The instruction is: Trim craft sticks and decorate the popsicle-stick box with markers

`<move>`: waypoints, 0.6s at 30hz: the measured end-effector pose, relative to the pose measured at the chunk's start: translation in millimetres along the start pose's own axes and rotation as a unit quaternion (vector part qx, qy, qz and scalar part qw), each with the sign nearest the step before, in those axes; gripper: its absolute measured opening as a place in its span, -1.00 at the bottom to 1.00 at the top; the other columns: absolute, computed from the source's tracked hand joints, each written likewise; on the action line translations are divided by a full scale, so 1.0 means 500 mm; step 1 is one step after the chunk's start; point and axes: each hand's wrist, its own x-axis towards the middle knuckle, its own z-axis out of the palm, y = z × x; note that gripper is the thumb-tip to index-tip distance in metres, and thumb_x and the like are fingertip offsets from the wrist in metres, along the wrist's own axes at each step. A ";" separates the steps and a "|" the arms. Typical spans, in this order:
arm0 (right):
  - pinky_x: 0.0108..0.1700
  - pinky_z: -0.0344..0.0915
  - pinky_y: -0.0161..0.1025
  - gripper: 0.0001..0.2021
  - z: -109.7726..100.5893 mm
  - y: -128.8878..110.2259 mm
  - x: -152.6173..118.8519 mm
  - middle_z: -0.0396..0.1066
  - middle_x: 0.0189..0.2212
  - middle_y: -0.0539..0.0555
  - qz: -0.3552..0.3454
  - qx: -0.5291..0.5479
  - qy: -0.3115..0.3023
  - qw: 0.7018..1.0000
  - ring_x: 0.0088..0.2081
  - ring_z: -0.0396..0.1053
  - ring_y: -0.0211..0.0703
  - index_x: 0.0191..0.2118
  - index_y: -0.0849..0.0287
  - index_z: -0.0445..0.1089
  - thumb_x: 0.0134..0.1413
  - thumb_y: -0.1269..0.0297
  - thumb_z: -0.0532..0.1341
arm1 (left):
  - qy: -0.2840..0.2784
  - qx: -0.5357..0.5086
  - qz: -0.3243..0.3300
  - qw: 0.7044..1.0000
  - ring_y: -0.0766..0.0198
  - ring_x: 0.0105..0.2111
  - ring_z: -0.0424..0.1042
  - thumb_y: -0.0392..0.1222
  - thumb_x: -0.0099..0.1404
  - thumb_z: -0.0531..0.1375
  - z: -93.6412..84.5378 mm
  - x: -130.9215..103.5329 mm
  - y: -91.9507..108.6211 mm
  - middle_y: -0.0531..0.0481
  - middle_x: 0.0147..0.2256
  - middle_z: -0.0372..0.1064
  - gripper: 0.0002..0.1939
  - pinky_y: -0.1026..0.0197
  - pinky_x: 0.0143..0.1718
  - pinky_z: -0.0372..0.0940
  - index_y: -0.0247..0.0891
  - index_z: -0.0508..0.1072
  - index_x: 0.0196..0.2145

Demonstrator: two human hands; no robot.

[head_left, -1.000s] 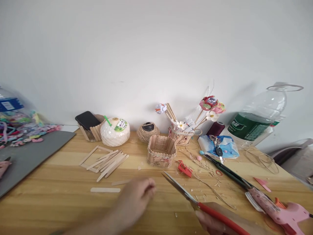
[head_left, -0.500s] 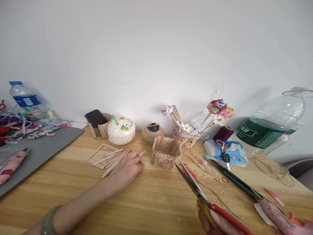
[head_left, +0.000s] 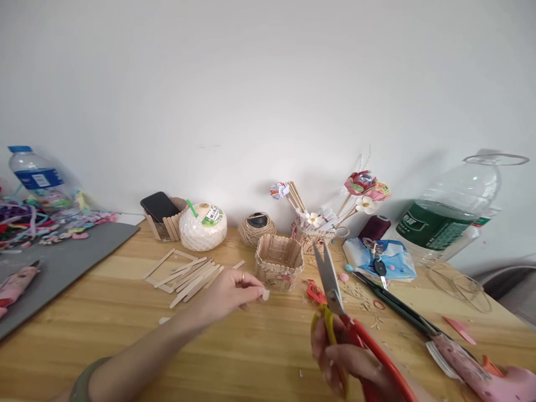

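My left hand (head_left: 228,294) hovers over the wooden table (head_left: 251,352), pinching a small pale piece of craft stick (head_left: 265,294) at its fingertips. Just behind it lies a loose pile of craft sticks (head_left: 188,273). My right hand (head_left: 349,363) grips red-and-yellow-handled scissors (head_left: 330,285), blades pointing up and away. A small basket built of craft sticks (head_left: 278,261) stands between the two hands, a little farther back.
A coconut-shaped cup (head_left: 203,226), a phone in a stick holder (head_left: 157,207), a twine ball (head_left: 257,228), paper flowers in a holder (head_left: 335,215), tissue pack with keys (head_left: 379,259), large water bottle (head_left: 450,215), pink glue gun (head_left: 473,363), grey mat (head_left: 54,268) at left.
My left hand left the stick pile and came toward me holding a small piece. My right hand swung the scissors upward and to the left.
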 end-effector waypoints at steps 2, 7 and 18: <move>-0.46 0.23 -0.33 -0.93 0.013 -0.077 0.031 0.34 -0.52 -0.06 -0.037 0.046 0.029 0.998 -0.52 0.31 -0.29 -0.37 0.21 0.31 -0.08 0.40 0.15 | -0.004 -0.139 -0.056 0.989 0.34 -0.52 0.35 -0.13 0.08 0.18 0.011 -0.003 0.030 -0.03 -0.48 0.48 -0.79 0.32 -0.49 0.28 -0.34 0.51 -0.46; -0.48 0.18 -0.33 -0.82 0.038 -0.134 0.078 0.33 -0.63 -0.08 -0.042 0.044 0.061 0.996 -0.55 0.29 -0.29 -0.43 0.21 0.25 -0.16 0.27 0.26 | 0.014 -0.259 -0.095 0.961 0.43 -0.63 0.27 -0.18 -0.01 0.24 0.034 0.002 0.073 0.05 -0.61 0.40 -0.85 0.35 -0.56 0.22 -0.35 0.46 -0.52; -0.55 0.17 -0.36 -0.81 0.040 -0.103 0.113 0.33 -0.65 -0.06 -0.096 0.119 0.060 0.986 -0.62 0.25 -0.34 -0.49 0.24 0.30 -0.13 0.23 0.26 | 0.113 -0.054 0.226 0.966 0.30 -0.50 0.45 -0.33 0.14 0.20 0.060 0.009 0.061 -0.05 -0.49 0.51 -0.93 0.31 -0.48 0.33 -0.29 0.51 -0.44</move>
